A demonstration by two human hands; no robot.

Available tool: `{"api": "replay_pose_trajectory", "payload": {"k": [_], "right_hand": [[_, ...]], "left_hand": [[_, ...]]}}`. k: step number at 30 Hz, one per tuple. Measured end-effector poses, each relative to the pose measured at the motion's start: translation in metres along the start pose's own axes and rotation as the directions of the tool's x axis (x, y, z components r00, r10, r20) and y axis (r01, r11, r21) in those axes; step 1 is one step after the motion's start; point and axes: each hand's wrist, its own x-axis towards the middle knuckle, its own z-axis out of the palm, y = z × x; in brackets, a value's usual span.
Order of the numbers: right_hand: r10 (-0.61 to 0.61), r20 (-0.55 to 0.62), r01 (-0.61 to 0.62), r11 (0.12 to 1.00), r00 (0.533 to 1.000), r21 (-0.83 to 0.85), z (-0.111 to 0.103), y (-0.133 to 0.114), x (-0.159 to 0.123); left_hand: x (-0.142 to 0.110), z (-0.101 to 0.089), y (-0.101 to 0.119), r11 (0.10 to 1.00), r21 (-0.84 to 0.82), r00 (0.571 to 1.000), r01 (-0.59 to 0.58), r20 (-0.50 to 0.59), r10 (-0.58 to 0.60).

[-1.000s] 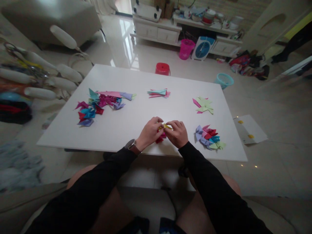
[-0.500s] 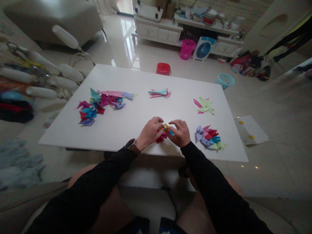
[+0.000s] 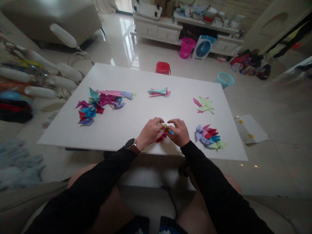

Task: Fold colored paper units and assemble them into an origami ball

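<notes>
Right hand [image 3: 178, 132], slightly shifted, and left hand [image 3: 150, 131] hold one yellow paper [image 3: 165, 126].

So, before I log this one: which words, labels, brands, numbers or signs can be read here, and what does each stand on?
None can be read.
Watch: face too small and dark to read.
White sheet with yellow spots: any print too small or blurred.
Blue-and-white unit: any lettering too blurred.
Yellow paper: no writing can be made out.
</notes>
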Motion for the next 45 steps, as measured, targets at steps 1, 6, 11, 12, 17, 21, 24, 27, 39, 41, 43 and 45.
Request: {"api": "replay_pose_trajectory", "payload": {"k": [1,6,11,12,17,21,24,27,39,41,43,45], "right_hand": [[-0.006,0.0,0.006,1.0,1.0,-0.004,-0.0002,-0.0004,0.0004],[0.008,0.013,-0.008,0.999,1.0,0.05,-0.0036,0.0,0.0007],[0.088,0.03,-0.092,0.982,0.996,0.164,-0.0055,0.0027,-0.0004],[0.096,0.032,-0.1,0.979,0.995,0.178,-0.0052,0.0033,-0.0007],[0.099,0.062,-0.109,0.975,0.993,0.193,-0.0032,0.0061,-0.0013],[0.1,0.114,-0.119,0.977,0.988,0.177,-0.0037,0.0059,-0.0008],[0.097,0.15,-0.12,0.98,0.984,0.156,-0.0047,0.005,0.0],[0.089,0.171,-0.115,0.982,0.981,0.147,-0.0055,0.0045,0.0006],[0.083,0.138,-0.111,0.972,0.987,0.207,-0.0042,0.0056,-0.0012],[0.096,0.122,-0.123,0.965,0.988,0.234,-0.0028,0.0059,-0.0017],[0.12,0.117,-0.147,0.956,0.986,0.255,-0.0016,0.0062,-0.0021],[0.138,0.124,-0.166,0.95,0.983,0.263,-0.0012,0.0065,-0.0023]], "left_hand": [[-0.0001,-0.0001,-0.0002,1.0,0.005,1.0,-0.009,0.004,0.009],[-0.0005,-0.0011,-0.0022,1.0,0.003,1.0,-0.013,0.011,0.013],[0.0,-0.0031,-0.0024,1.0,-0.009,1.0,0.0,0.017,0.001],[0.0002,-0.0032,-0.0022,1.0,-0.007,1.0,-0.003,0.02,0.003],[0.0001,-0.0015,-0.002,0.999,0.015,0.998,-0.044,0.052,0.043],[-0.0006,0.0004,-0.0019,0.996,0.054,0.995,-0.066,0.078,0.061],[-0.0008,0.0013,-0.0017,0.994,0.067,0.992,-0.087,0.098,0.08],[-0.0007,0.0019,-0.0012,0.994,0.055,0.99,-0.089,0.115,0.083],[-0.0002,0.0016,-0.0008,0.999,0.006,0.992,-0.044,0.116,0.044],[0.0,0.0015,-0.0011,1.0,-0.007,0.993,-0.024,0.114,0.025],[0.0004,0.0013,-0.0011,1.0,-0.024,0.994,-0.005,0.106,0.008],[0.001,0.0011,-0.0009,0.999,-0.041,0.995,0.009,0.098,-0.005]]}}
